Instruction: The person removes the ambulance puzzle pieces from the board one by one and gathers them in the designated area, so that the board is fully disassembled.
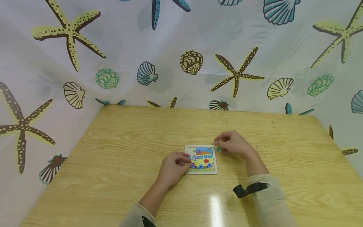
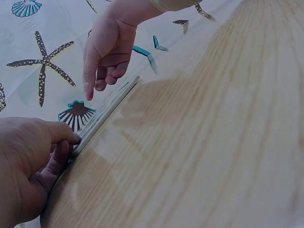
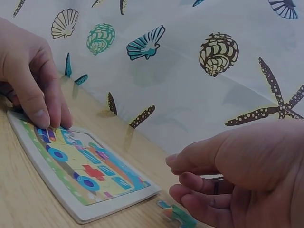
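Note:
A jigsaw puzzle with a yellow ambulance and a red cross lies in a white frame. Bare backing shows at its upper left. My left hand grips its left side, thumb and fingertips together at the ambulance's front; in the left wrist view, the left hand has its fingertips at the frame's edge. To the right of the frame, my right hand hovers with loosely bent fingers. Just under those fingers sit green and blue puzzle pieces, partly hidden by the right hand.
The wooden table extends around the puzzle on every side. A white cloth printed with starfish and shells stands behind the table and along its sides. A black strap hangs loose from the right sleeve.

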`<state>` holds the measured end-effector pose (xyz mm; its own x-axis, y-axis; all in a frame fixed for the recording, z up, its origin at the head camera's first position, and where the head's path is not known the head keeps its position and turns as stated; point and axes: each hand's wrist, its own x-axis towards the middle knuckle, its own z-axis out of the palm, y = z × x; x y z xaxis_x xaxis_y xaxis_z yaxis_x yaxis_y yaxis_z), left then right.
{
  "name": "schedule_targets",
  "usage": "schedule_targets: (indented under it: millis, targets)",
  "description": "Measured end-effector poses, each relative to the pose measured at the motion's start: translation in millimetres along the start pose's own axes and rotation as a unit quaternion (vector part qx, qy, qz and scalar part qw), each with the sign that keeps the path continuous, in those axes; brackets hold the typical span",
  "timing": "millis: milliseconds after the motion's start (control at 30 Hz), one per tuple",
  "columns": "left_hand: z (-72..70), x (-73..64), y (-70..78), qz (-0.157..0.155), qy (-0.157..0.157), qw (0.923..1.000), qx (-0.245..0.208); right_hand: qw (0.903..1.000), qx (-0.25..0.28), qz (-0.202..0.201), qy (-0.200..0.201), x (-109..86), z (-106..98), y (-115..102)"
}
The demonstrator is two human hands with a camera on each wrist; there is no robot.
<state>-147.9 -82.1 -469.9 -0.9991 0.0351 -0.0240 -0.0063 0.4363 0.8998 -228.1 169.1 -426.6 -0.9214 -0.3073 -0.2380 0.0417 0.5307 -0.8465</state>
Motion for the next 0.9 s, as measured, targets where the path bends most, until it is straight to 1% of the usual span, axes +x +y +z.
schedule_targets:
  millis: [100, 267, 367, 433, 500, 633, 767, 900]
  targets:
    - [0.1, 0.9, -1.2, 0.001, 0.000, 1.0000, 0.002, 0.9999, 0.006, -0.006, -0.010, 2.6, 6, -1]
    - [0.8, 2.2, -0.7, 0.002, 0.001, 1.0000, 0.003, 0.9992, -0.001, -0.026, -0.029, 6.1, 20, -6]
    - [0.7, 1.8, 0.1, 0.003, 0.000, 1.0000, 0.003, 0.9986, -0.015, -0.035, -0.037, 8.0, 30, -9]
    - [0.4, 1.4, 0.0, 0.004, -0.001, 1.0000, 0.002, 0.9977, -0.036, -0.045, -0.036, 9.2, 37, -11]
    - [0.3, 1.1, -0.4, 0.005, -0.003, 1.0000, 0.001, 0.9949, -0.073, -0.062, -0.035, 10.0, 42, -11]
    - [-0.1, 0.8, -1.2, 0.007, -0.007, 0.9999, 0.000, 0.9848, -0.139, -0.097, -0.038, 9.4, 49, -14]
    - [0.1, 0.9, -2.1, 0.009, -0.007, 0.9999, 0.002, 0.9778, -0.169, -0.114, -0.048, 8.5, 52, -15]
    - [0.0, 0.5, -2.1, 0.011, -0.007, 0.9999, -0.001, 0.9750, -0.187, -0.109, -0.048, 7.0, 53, -16]
